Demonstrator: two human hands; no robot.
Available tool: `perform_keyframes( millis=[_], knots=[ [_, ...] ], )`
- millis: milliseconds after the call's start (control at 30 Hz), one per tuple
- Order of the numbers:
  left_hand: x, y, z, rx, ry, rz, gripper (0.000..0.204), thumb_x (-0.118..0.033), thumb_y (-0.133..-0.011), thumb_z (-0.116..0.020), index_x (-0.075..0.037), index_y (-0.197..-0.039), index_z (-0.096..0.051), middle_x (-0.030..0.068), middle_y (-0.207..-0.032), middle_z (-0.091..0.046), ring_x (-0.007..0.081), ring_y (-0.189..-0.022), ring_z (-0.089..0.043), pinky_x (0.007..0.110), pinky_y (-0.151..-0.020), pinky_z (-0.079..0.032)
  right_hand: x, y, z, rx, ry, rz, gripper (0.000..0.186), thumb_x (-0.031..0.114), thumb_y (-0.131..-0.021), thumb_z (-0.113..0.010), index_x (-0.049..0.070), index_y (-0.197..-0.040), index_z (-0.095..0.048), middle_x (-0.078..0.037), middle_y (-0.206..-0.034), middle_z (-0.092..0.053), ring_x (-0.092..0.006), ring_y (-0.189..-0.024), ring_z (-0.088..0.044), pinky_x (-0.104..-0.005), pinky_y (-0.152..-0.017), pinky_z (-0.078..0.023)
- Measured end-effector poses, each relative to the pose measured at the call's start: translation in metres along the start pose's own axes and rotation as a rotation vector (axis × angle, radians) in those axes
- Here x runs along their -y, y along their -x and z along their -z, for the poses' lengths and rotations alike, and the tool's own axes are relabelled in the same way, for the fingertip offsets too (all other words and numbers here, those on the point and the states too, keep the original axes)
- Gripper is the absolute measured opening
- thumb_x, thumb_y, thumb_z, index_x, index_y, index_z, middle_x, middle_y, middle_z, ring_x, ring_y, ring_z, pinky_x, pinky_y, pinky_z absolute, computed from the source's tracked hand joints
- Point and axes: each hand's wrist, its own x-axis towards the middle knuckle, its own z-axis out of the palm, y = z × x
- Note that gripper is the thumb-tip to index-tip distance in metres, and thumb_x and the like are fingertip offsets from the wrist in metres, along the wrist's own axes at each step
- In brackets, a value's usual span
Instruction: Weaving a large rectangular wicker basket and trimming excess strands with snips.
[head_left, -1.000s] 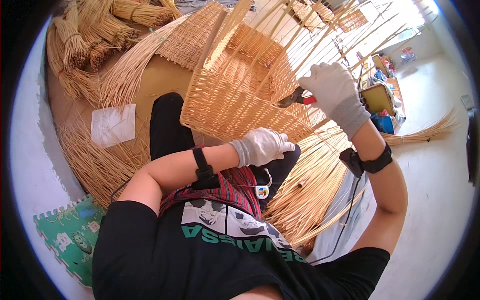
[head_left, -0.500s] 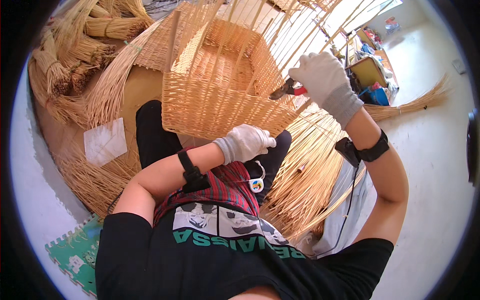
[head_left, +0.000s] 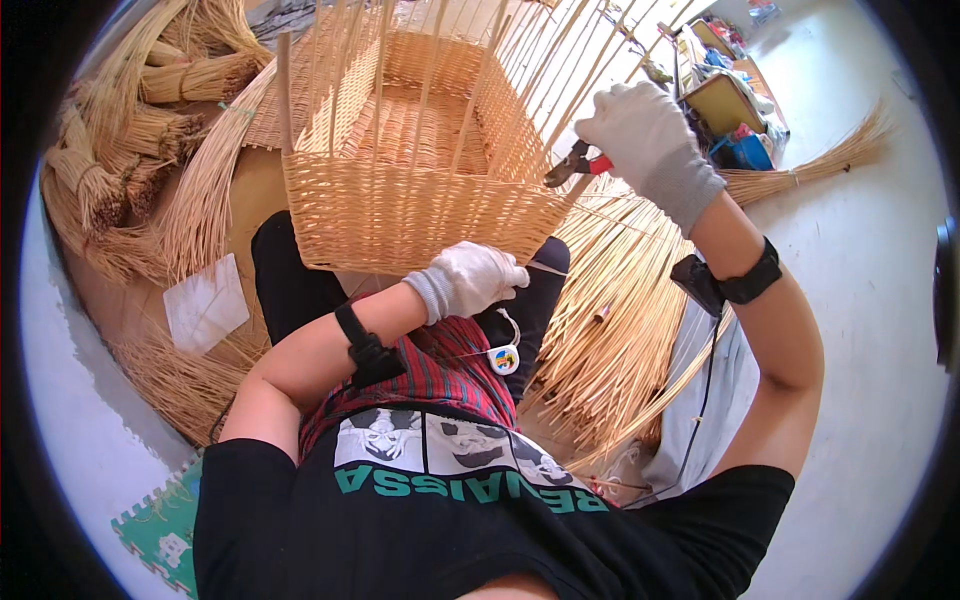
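Observation:
A rectangular woven basket [head_left: 418, 215] with tall upright stakes rests tilted above my dark-trousered legs. My right hand [head_left: 655, 148], in a pale glove, is closed on red-handled cutters [head_left: 600, 164], whose dark jaws are at the basket's right side near its upper woven edge. My left hand [head_left: 476, 280], also gloved, is curled just below the basket's lower edge, with a thin pale strip near its fingertips; what its fingers hold is hidden. A small round white tape measure [head_left: 503, 359] lies on the striped red cloth in my lap.
Long reeds [head_left: 610, 320] spread to the right, another bundle [head_left: 830, 158] behind. Tied bundles [head_left: 195, 78] and a flat woven panel [head_left: 262, 115] are at upper left, a white sheet [head_left: 207, 303] and green foam mat [head_left: 160, 535] lower left. A cluttered shelf [head_left: 730, 100] stands upper right.
The basket appears further left and more upright in view. My right hand with the cutters has shifted up and left; my left hand has moved slightly left and up.

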Motion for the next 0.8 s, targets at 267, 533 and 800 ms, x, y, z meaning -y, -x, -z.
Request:
perform_keyframes(
  millis=[267, 533, 800],
  knots=[
    [-0.010, -0.009, 0.001, -0.057, 0.006, 0.007, 0.023, -0.024, -0.098, -0.067, -0.016, -0.119, -0.071, 0.0087, -0.108, -0.073, 0.0346, -0.101, -0.072, 0.047, -0.087, -0.058, 0.022, -0.010, -0.021, -0.079, -0.074, -0.005, 0.012, 0.016, -0.086, -0.076, 0.016, -0.098, -0.078, -0.004, -0.098, -0.071, -0.0225, -0.099, -0.072, -0.0349, -0.081, -0.059],
    [-0.001, -0.036, 0.025, -0.806, -0.194, 0.149, 0.015, -0.029, -0.101, -0.067, -0.018, -0.109, -0.072, 0.0052, -0.103, -0.070, 0.0287, -0.086, -0.072, 0.041, -0.070, -0.058, -0.022, 0.057, -0.032, -0.088, -0.078, -0.132, 0.025, 0.015, -0.091, -0.069, 0.026, -0.113, -0.074, -0.002, -0.099, -0.066, -0.0242, -0.096, -0.069, -0.0377, -0.080, -0.056],
    [0.008, -0.067, 0.025, -0.639, -0.279, 0.304, 0.016, -0.031, -0.102, -0.065, -0.017, -0.105, -0.071, 0.0087, -0.102, -0.068, 0.0304, -0.084, -0.072, 0.044, -0.067, -0.056, -0.019, 0.075, -0.060, -0.275, -0.119, 0.010, 0.030, 0.014, -0.089, -0.067, 0.021, -0.118, -0.072, 0.000, -0.094, -0.062, -0.0192, -0.098, -0.064, -0.0365, -0.088, -0.051]
  ],
)
